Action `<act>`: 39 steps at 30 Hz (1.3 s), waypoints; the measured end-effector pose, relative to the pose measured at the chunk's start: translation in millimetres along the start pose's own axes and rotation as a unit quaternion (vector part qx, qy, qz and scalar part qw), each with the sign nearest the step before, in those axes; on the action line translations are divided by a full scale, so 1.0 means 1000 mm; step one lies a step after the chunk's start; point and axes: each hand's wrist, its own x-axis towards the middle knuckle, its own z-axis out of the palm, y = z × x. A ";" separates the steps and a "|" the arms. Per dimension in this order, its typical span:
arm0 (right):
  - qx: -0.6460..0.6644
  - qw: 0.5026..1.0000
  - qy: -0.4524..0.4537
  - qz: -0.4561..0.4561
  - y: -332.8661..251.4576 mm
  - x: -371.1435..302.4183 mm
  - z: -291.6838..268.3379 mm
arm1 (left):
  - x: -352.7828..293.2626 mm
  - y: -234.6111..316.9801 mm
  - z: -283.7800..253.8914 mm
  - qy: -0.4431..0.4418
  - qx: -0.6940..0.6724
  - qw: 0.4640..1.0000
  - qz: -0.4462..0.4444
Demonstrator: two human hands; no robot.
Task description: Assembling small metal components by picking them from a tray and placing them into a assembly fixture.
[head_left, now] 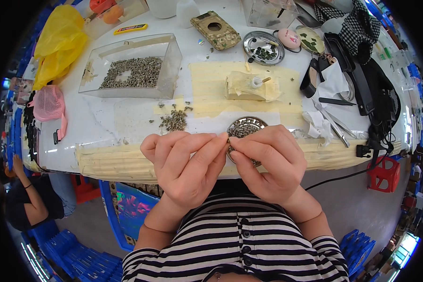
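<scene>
My left hand (188, 162) and my right hand (272, 162) meet above the table's front edge, fingertips pinched close together. Between them is something tiny and dark that I cannot make out. Just behind and partly under my right hand stands a round metal dish (263, 123) filled with small greyish metal pieces (246, 127). Left of the dish, a loose heap of similar small pieces (175, 121) lies on the table. Beyond the dish, a small white bottle (256, 82) with a stick in its neck sits in a block wrapped in cream tape (237, 90).
A clear box (167, 84) holds many small pieces at the left. Behind are a camouflage-patterned case (216, 30) and a metal dish (282, 52) with dark green bits. Tweezers (333, 123) and black straps (362, 94) lie right. A red stool (384, 175) stands right; another person (37, 199) is at left.
</scene>
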 end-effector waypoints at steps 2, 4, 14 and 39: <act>0.024 0.999 0.001 0.035 0.000 0.000 0.000 | 0.000 0.001 -0.001 -0.004 0.017 1.000 0.009; 0.040 0.997 0.000 0.061 0.001 -0.001 0.000 | -0.003 0.000 0.001 0.002 0.026 0.999 0.022; 0.158 0.976 -0.032 0.148 0.003 -0.001 -0.002 | -0.002 -0.004 0.010 0.022 -0.182 0.982 -0.042; 0.006 1.000 0.018 -0.002 0.010 -0.004 0.001 | 0.002 0.007 0.008 0.016 -0.239 0.959 -0.150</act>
